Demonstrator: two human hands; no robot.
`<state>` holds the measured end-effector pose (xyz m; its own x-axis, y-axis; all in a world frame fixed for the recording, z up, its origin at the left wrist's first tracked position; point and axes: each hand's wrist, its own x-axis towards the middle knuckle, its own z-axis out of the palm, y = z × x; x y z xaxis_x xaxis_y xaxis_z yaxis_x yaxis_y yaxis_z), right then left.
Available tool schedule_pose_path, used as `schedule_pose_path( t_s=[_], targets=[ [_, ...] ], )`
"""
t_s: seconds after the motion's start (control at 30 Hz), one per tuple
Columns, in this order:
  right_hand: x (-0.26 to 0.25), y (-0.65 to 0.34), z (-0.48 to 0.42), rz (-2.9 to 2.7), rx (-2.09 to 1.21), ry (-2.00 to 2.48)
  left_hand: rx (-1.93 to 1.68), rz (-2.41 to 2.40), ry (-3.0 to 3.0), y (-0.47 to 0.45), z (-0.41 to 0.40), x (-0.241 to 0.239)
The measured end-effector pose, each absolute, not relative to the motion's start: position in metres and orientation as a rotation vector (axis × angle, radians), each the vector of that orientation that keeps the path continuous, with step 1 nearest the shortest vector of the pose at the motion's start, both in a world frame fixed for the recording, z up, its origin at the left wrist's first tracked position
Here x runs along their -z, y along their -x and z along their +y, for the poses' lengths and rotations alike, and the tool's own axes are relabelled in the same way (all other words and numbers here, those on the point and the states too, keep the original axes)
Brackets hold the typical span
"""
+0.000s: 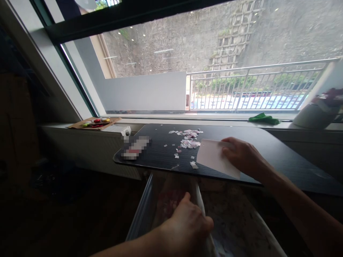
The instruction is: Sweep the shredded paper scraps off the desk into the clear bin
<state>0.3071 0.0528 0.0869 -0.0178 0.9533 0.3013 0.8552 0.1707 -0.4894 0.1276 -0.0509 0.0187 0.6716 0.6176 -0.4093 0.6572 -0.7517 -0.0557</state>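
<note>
My right hand [238, 155] is closed on a thin white card [213, 157], its lower edge angled over the dark tabletop [254, 142]. Left of the card lies a loose heap of small white and pinkish paper bits [189, 142], with several strays scattered nearer the table's front edge. Below that edge is a translucent plastic bin [142, 205] with some reddish and pale bits inside, dim and hard to make out. My left hand [189, 221] grips the bin's right rim, thumb raised on the inner side.
A blurred-out item [135, 148] lies on the table's left end. Past it, a radiator [116, 129] and a cardboard piece [93, 123] with colourful small things stand by the window. A green cloth [264, 119] and a pale pot [314, 116] rest on the sill.
</note>
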Motion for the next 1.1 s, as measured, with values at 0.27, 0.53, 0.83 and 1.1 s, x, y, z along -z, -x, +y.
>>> schedule_pose_path(
  t_s=[0.27, 0.53, 0.83, 1.1],
  targets=[
    [-0.067, -0.312, 0.072, -1.67, -0.629, 1.73, 0.517, 1.042, -2.82, -0.12, -0.055, -0.023],
    [-0.072, -0.306, 0.065, -1.611, -0.717, 1.627, 0.472, 1.02, -2.857, -0.118, -0.055, -0.02],
    [-0.084, -0.32, 0.055, -1.69, -0.56, 1.691, 0.416, 1.048, -2.879, -0.118, -0.056, -0.02],
    [-0.079, -0.318, 0.054, -1.763, -0.496, 1.631, 0.483, 1.045, -2.838, -0.118, -0.057, -0.02]
  ],
)
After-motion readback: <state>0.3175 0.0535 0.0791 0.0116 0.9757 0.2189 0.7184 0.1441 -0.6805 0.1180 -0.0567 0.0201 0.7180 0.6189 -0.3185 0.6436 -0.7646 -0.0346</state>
